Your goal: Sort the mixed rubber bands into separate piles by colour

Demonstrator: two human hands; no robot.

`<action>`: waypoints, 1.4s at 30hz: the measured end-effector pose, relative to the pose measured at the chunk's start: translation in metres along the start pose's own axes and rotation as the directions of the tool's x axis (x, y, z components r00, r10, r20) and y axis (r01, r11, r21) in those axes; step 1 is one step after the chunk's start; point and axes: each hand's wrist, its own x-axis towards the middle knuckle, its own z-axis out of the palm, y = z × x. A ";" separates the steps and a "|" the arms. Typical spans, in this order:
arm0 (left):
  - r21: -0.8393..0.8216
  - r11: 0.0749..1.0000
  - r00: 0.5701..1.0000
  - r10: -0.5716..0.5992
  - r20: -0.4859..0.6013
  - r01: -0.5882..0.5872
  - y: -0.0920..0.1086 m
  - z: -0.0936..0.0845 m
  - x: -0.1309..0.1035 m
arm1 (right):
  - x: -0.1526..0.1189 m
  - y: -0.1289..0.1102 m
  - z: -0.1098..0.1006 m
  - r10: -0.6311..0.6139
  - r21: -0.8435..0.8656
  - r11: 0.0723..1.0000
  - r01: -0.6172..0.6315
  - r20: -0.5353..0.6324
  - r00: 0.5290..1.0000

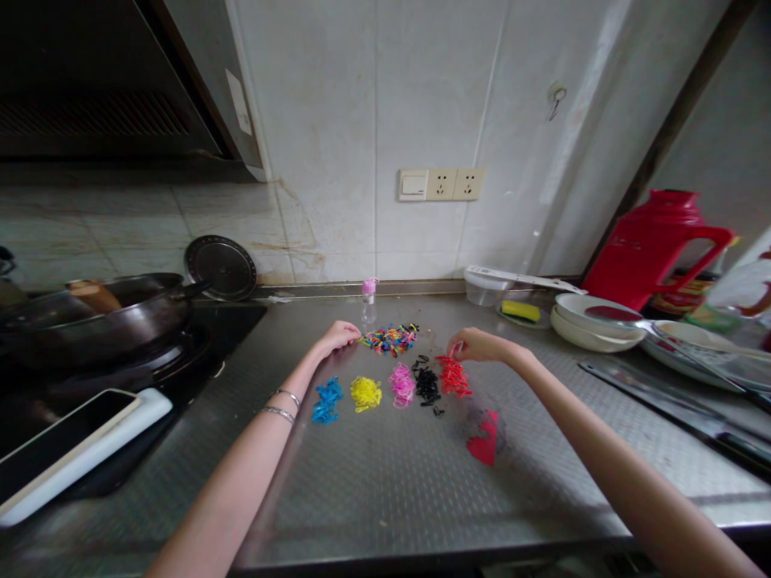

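Note:
A mixed heap of small colourful rubber bands (391, 339) lies at the middle of the steel counter. My left hand (338, 337) is closed at its left edge, and a yellow bit shows by the fingertips. Nearer to me sit sorted piles: blue bands (327, 400), yellow bands (365, 393), pink bands (401, 385), black bands (427, 385) and red bands (454, 377). My right hand (475, 347) has its fingers pinched at the top of the red pile. What either pinch holds is too small to make out.
A clear bottle with a pink cap (369, 301) stands behind the heap. A red patch (483, 440) marks the counter at right. Bowls (593, 325), a cleaver (650, 397) and a red thermos (644, 249) line the right side; a pan (120, 321) and a phone (66, 441) are left.

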 end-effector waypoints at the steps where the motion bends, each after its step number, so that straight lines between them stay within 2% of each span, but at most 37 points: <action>1: 0.006 1.000 1.000 0.002 0.000 -0.002 -0.001 0.000 0.001 | 0.001 -0.001 0.000 0.000 0.000 1.000 0.000 -0.020 1.000; 7: -0.014 0.998 0.998 0.058 0.021 -0.058 -0.005 0.000 0.003 | 0.022 -0.009 0.005 -0.057 -0.008 0.998 0.056 -0.156 0.986; 13: 0.000 0.999 0.999 0.048 0.027 -0.048 -0.004 -0.002 0.000 | 0.040 -0.020 0.017 -0.024 -0.027 0.999 0.018 -0.206 0.978; 20: -0.035 0.995 0.990 0.096 0.108 -0.093 -0.005 -0.004 0.000 | 0.030 -0.031 0.025 0.132 -0.221 0.954 -0.202 -0.297 0.946; 25: -0.042 0.995 0.989 0.098 0.114 -0.094 -0.004 -0.005 -0.002 | 0.025 -0.033 0.029 0.197 -0.265 0.924 -0.275 -0.287 0.937; 31: -0.011 0.998 0.994 0.065 0.089 -0.064 -0.002 -0.005 -0.005 | 0.024 -0.027 0.031 0.211 -0.283 0.912 -0.297 -0.299 0.931; 36: -0.039 0.995 0.993 0.092 0.078 -0.089 -0.002 -0.005 -0.005 | 0.023 -0.026 0.033 0.213 -0.288 0.909 -0.302 -0.301 0.929; 42: -0.102 0.992 0.988 0.082 0.129 -0.069 -0.002 -0.012 -0.004 | 0.023 -0.024 0.035 0.189 -0.291 0.914 -0.284 -0.315 0.930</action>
